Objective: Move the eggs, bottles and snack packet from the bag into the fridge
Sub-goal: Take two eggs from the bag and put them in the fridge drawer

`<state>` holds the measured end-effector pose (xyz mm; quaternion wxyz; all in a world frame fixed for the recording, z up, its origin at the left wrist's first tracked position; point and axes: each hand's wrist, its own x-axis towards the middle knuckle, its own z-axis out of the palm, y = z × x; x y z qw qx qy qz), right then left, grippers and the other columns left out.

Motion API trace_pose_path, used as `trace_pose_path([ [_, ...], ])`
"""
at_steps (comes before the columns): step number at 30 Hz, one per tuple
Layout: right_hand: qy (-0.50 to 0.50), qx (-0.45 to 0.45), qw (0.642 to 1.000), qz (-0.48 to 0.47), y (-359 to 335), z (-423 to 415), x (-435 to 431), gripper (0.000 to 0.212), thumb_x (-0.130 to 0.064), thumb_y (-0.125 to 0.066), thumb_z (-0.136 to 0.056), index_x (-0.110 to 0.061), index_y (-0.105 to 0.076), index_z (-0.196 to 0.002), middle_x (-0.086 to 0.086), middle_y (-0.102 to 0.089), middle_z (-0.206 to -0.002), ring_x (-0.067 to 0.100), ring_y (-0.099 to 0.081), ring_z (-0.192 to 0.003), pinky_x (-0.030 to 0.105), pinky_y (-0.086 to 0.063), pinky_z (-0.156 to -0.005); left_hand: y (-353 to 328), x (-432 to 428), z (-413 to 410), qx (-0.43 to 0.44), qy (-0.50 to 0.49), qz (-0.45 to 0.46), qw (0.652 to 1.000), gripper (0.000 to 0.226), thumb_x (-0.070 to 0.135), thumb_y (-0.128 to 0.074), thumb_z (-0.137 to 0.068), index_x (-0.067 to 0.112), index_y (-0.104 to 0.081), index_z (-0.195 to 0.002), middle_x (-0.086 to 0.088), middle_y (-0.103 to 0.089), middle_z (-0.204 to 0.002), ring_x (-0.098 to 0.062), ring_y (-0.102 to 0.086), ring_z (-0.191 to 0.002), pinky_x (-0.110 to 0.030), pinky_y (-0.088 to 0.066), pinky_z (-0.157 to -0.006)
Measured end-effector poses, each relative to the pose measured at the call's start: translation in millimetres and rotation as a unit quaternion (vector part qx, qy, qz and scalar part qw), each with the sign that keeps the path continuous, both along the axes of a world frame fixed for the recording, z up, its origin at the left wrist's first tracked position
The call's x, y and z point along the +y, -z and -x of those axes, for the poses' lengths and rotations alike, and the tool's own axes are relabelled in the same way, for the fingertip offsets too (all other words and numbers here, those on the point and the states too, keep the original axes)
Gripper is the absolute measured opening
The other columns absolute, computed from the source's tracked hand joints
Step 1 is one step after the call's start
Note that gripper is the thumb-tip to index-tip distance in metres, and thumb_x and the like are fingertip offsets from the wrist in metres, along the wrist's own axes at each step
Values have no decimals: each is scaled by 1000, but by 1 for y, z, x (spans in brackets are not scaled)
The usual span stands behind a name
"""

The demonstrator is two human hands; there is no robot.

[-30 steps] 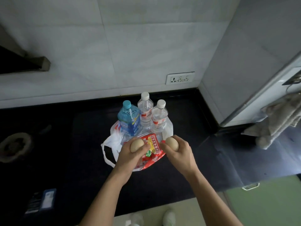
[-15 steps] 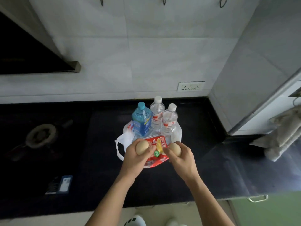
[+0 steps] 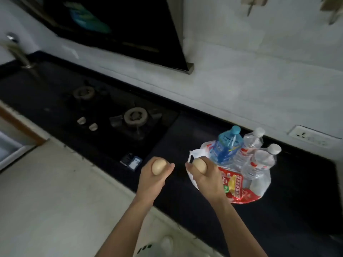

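- An open gap separates the left hand (image 3: 152,179) and the right hand (image 3: 206,179), each gripping an egg (image 3: 158,166).
- At 3 o'clock of the right hand, the bag (image 3: 261,184) blocks the way, holding upright bottles (image 3: 229,145) and the snack packet (image 3: 239,191).
- At 11 o'clock of the left hand lies a small dark box (image 3: 131,161), with the hob burner (image 3: 136,115) beyond it.
- At 12 o'clock the range hood (image 3: 118,25) overhangs; the room beneath looks ample, though blur hampers judging.
- From 7 to 9 o'clock there is open floor (image 3: 46,191).

dim kitchen, black countertop (image 3: 278,210), gas hob (image 3: 135,115), dark range hood (image 3: 120,25), white tiled wall (image 3: 259,71), pale floor (image 3: 55,201)
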<state>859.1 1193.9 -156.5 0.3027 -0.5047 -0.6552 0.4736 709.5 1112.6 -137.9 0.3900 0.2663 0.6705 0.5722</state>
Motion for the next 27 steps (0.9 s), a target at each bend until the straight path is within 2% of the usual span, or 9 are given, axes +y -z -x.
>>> trace_pose_path([
  [2, -45, 11, 999, 8, -1, 11, -7, 22, -38, -75, -88, -22, -62, -80, -1, -65, -71, 7, -61, -62, 16, -46, -55, -1, -22, 1, -1, -48, 8, 999, 15, 22, -77, -84, 15, -65, -82, 6, -60, -68, -5, -53, -58, -19, -40, -49],
  [5, -101, 27, 994, 31, 3, 27, -27, 20, -36, -76, -87, -22, -62, -82, -4, -65, -72, 15, -65, -67, 16, -48, -57, 0, -58, 0, 8, -122, 11, 992, 17, 25, -76, -85, 12, -65, -87, 3, -59, -69, -7, -53, -62, -21, -42, -52],
  [10, -219, 9, 974, 56, 18, 55, -72, 21, -39, -77, -83, -25, -63, -80, -5, -67, -72, 14, -66, -66, 30, -56, -63, 1, -124, -2, 34, -234, 23, 971, 16, 25, -76, -85, 15, -64, -83, 3, -59, -68, -8, -52, -61, -22, -43, -53],
  [13, -298, -2, 953, 61, 17, 76, -100, 23, -38, -77, -83, -21, -61, -80, -3, -65, -71, 16, -63, -63, 32, -53, -60, 0, -168, -3, 40, -309, 38, 950, 15, 25, -75, -86, 15, -64, -84, 0, -60, -71, -9, -52, -61, -23, -44, -52],
  [15, -343, -8, 937, 63, 15, 89, -119, 28, -40, -75, -83, -18, -60, -78, -2, -61, -69, 16, -60, -62, 39, -53, -61, -1, -198, -4, 38, -352, 51, 934, 14, 26, -75, -86, 17, -65, -84, 1, -61, -74, -9, -53, -62, -22, -44, -53],
  [17, -380, -12, 923, 62, 15, 101, -138, 33, -45, -75, -80, -16, -58, -76, 2, -61, -68, 23, -61, -63, 44, -54, -63, -3, -227, -6, 33, -391, 50, 918, 16, 30, -76, -84, 19, -64, -83, 2, -62, -74, -8, -53, -62, -21, -44, -53],
  [22, -455, -16, 889, 42, 16, 132, -190, 35, -48, -74, -80, -20, -55, -73, 4, -62, -67, 30, -63, -69, 36, -49, -59, -2, -285, -2, 27, -487, 52, 871, 16, 26, -75, -85, 15, -64, -85, 3, -61, -71, -12, -51, -60, -23, -43, -52],
  [24, -485, -25, 873, 41, 19, 144, -210, 33, -47, -74, -82, -19, -57, -76, 4, -63, -70, 30, -64, -70, 39, -52, -61, -1, -304, 1, 24, -516, 49, 855, 15, 25, -75, -85, 14, -64, -86, 4, -61, -70, -11, -50, -58, -24, -43, -51],
  [27, -511, -27, 857, 52, 20, 166, -239, 41, -57, -70, -73, -18, -57, -75, 6, -63, -68, 32, -64, -71, 40, -51, -61, 3, -331, 9, 20, -547, 51, 835, 14, 25, -74, -85, 15, -64, -84, 5, -61, -69, -7, -50, -56, -22, -43, -50],
])
